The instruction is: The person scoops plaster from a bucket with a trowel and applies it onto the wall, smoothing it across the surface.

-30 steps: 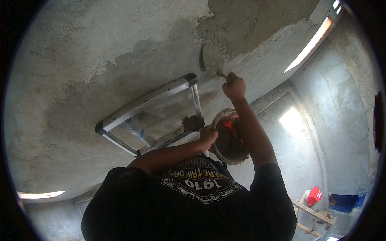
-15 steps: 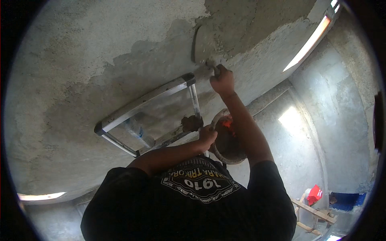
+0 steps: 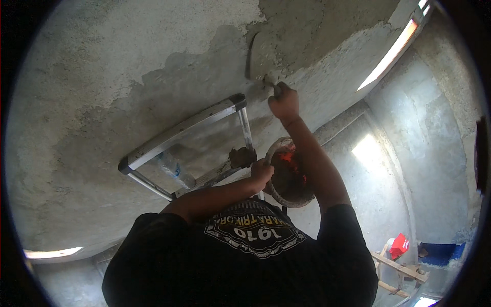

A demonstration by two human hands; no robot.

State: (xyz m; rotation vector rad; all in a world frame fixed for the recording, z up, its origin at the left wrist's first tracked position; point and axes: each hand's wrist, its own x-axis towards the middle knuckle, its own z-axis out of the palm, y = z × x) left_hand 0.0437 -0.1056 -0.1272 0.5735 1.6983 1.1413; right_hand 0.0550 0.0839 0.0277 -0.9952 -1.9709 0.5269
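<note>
My right hand (image 3: 284, 102) is closed round the handle of a plastering trowel (image 3: 262, 61), whose wide blade lies against the cement surface (image 3: 314, 36) at a darker, wetter patch. My left hand (image 3: 261, 174) grips the near rim or handle of a round bucket (image 3: 280, 194); it has grey-brown mix and bright red showing inside, and my right forearm partly hides it. Just beside my left hand an aluminium ladder (image 3: 184, 125) has a lump of mortar (image 3: 240, 157) at its corner. A clear plastic bottle (image 3: 171, 169) stands within the ladder's frame.
Long lit openings (image 3: 388, 53) show at the upper right and lower left. A pale plastered wall (image 3: 419, 128) curves down the right side. At lower right are a wooden frame (image 3: 401, 268), a red object (image 3: 399, 245) and a blue panel (image 3: 442, 253).
Over the last second my right hand and the trowel moved up and to the left along the surface, staying nearly still in the last half second. My left hand stayed on the bucket.
</note>
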